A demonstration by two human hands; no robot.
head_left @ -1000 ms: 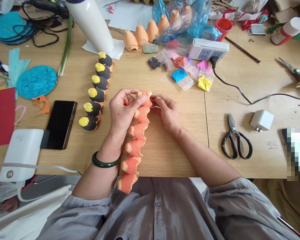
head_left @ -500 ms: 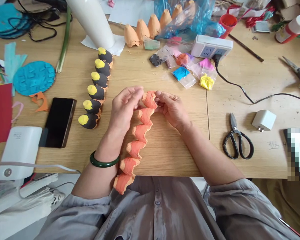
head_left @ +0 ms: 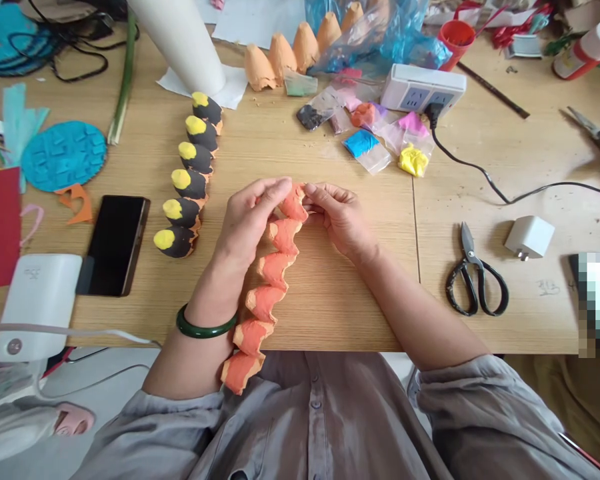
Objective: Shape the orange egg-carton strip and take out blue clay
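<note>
The wooden bench (head_left: 330, 313) is crowded: a white power strip (head_left: 423, 88) and small packets of coloured clay (head_left: 365, 143) lie towards its far edge, scissors (head_left: 475, 287) lie towards the right, and a phone (head_left: 115, 245) lies towards the left. Three rows of egg-carton cups stand out. Along the far edge, a bare row (head_left: 280, 57) runs partly into a blue bag. Left of centre lies a finished-looking row (head_left: 190, 173) of six black cups with yellow tips, its long axis running from the far edge towards the near edge. The third, a strip of six cups (head_left: 265, 300), is in the hands: its cups are coated orange, with paler edges showing, and no black or yellow is on it yet. Its long axis slants from mid-bench down to the left, with the upper end pointing towards the far edge and the lower end jutting past the near edge. The left hand (head_left: 253, 223) and right hand (head_left: 337, 220) meet at the top cup, their fingers (head_left: 320, 193) closed and pinching it from both sides.
</note>
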